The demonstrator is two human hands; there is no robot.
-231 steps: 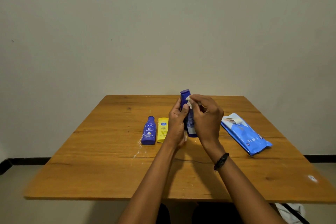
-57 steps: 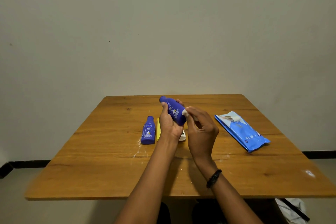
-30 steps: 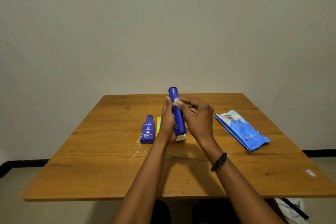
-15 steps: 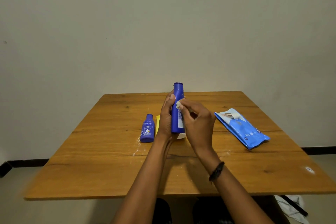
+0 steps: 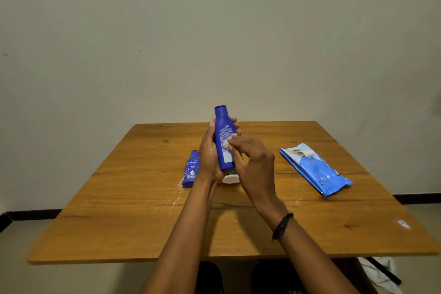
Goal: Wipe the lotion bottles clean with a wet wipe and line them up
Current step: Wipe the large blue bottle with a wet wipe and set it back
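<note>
My left hand (image 5: pixel 210 155) grips a tall dark blue lotion bottle (image 5: pixel 223 137) upright above the table, its printed back label facing me. My right hand (image 5: pixel 253 164) pinches a small white wet wipe (image 5: pixel 226 143) and presses it against the bottle's label. A small blue lotion bottle (image 5: pixel 191 169) lies flat on the table just left of my left hand. Below the held bottle a white cap (image 5: pixel 230 179) of another bottle shows; its body is hidden behind my hands.
A blue wet wipe pack (image 5: pixel 313 169) lies on the right side of the wooden table (image 5: pixel 119 222), its flap partly lifted. White smears mark the wood near the small bottle. A white cloth (image 5: pixel 381 274) lies on the floor at bottom right.
The bottle turned in my left hand so its back label faces me, and it sits slightly lower. My right hand slid the wipe down from near the neck to the label.
</note>
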